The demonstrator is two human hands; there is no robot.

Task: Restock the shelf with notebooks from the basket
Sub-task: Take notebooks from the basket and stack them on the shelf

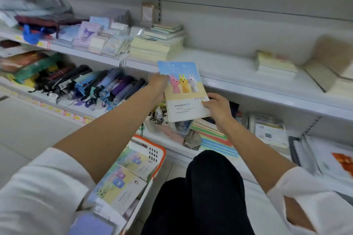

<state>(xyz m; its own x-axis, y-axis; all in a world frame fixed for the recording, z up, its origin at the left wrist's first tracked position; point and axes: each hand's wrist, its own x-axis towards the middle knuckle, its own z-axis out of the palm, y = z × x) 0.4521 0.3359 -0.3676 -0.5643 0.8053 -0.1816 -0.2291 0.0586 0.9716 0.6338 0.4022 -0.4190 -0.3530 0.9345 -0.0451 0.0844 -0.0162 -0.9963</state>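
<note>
Notebook (183, 89) with three rabbits on its cover, held up in both hands in front of the shelf (238, 74) edge.
Below the shelf, to the left, the orange-rimmed basket (161, 158) holds more notebooks (122, 179). Before the shelf's front edge the left hand (157, 84) grips the raised notebook's left side, and the right hand (217, 108) pinches its lower right corner. On the shelf, further right, lies a cream stack (275, 65).

The basket (163, 155) runs off the bottom edge.
</note>
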